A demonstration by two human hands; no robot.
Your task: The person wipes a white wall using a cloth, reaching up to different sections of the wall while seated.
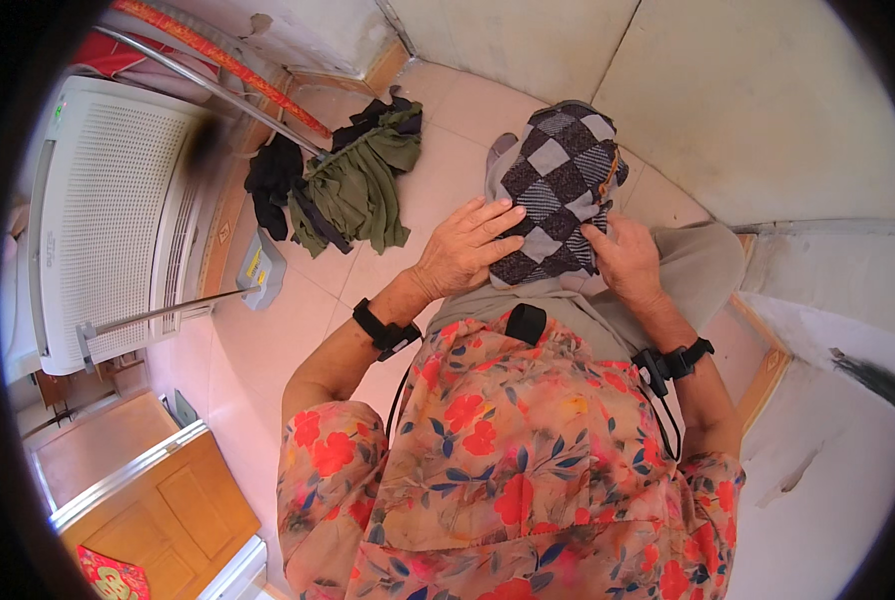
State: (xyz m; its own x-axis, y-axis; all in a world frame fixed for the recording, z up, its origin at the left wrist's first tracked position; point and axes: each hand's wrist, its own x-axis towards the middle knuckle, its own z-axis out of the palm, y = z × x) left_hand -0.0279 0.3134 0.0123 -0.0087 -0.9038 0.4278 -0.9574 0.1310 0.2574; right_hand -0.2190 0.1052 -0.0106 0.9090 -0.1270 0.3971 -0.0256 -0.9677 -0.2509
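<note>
A checkered cloth [545, 180] in dark brown, black and grey diamonds lies over my raised leg. Orange stitching or trim [610, 176] shows along its right edge. My left hand [466, 247] rests on the cloth's left side, fingers stretched out and a little apart. At the lower right edge, my right hand [627, 256] pinches the cloth between thumb and bent fingers. Part of the right fingers is hidden by the hand itself. A shoe tip [502, 144] pokes out beside the cloth's upper left.
A mop [357, 180] with green and black cloth strips lies on the pink tiled floor [305, 330]. Left of it are a long-handled grey dustpan [262, 270] and a white air conditioner [117, 217]. A pale panel [747, 105] stands ahead; a wooden door [170, 502] is lower left.
</note>
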